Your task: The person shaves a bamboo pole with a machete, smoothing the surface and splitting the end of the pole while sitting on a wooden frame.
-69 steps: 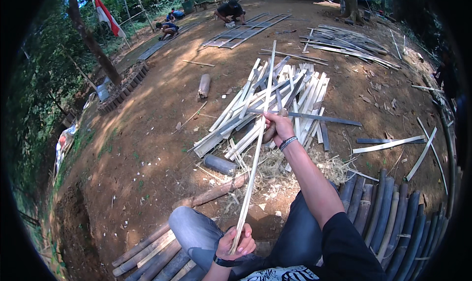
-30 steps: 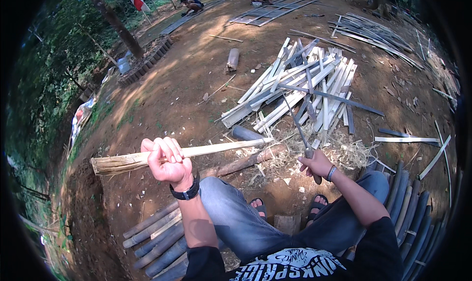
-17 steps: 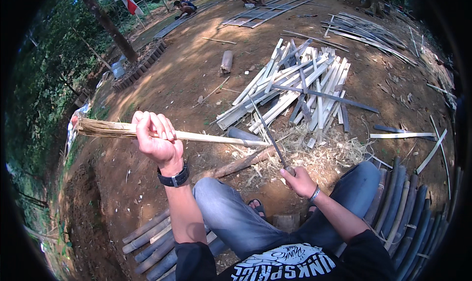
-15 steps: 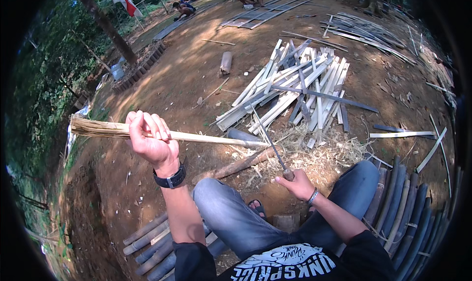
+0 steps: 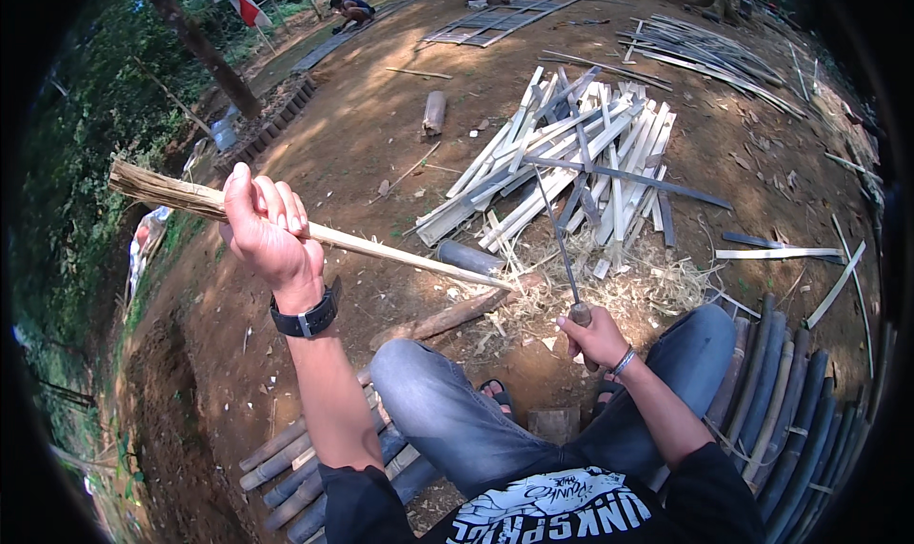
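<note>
In the head view, a long bamboo stick [image 5: 390, 251] slanted across the ground on the person's left, frayed, rough and brown at its thick upper end, pale and smooth toward its thin lower tip. That tip lay over the near edge of the shavings [image 5: 647, 292] – thin, curly, straw-coloured – though whether it touched the brown pole [image 5: 443, 317] there could not be told. The knife [image 5: 567, 268] had a narrow dark blade and a round wooden handle. Beyond lay a heap of flat slats [image 5: 571, 163], some cream, some grey-skinned, with a short dark tube [image 5: 469, 257] before it. Round, dull poles [image 5: 800, 411] lay side by side at the right.

The left hand [image 5: 271, 222] was raised, its fingers curled tightly round the stick below the frayed end, the inner wrist facing up. The right hand [image 5: 600, 336] was low, near the right knee, closed round the knife handle – thumb along its side, blade pointing away toward the heap.
</note>
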`<state>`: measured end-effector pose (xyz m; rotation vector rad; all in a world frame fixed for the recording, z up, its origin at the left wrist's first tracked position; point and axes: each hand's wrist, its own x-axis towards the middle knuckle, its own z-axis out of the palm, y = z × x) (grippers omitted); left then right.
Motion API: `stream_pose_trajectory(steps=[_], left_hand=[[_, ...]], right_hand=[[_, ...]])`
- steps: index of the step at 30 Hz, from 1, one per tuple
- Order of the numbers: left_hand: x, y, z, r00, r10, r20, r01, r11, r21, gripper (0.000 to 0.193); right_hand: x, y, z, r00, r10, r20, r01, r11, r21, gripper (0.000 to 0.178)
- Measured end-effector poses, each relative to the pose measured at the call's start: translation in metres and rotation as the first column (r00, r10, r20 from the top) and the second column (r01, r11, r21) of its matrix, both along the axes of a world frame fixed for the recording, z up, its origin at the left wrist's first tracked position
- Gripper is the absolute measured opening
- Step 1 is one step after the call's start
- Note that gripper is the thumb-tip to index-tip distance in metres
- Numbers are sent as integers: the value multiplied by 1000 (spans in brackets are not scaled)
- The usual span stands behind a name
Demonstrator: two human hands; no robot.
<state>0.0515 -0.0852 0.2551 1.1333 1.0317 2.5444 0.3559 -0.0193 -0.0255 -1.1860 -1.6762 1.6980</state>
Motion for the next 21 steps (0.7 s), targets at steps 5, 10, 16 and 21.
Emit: stream_pose_trajectory(steps=[5,10,16,21], left_hand=[[-3,5,-1,998,-19,-59,22,998,57,43],[-11,5,-6,988,-93,-119,105,990,95,59],[-12,6,-4,996,1,-92,2,1000,24,60],[-19,18,-1,992,58,-116,-57,998,13,60]], right_hand=[[-25,-25,1,939,70,337,-120,984,130,44],[-75,-55,-13,993,91,68,-100,986,130,55],[-96,-55,0,995,98,10,-98,994,43,57],[-82,-41,35,952,60,-299,-99,988,-119,63]])
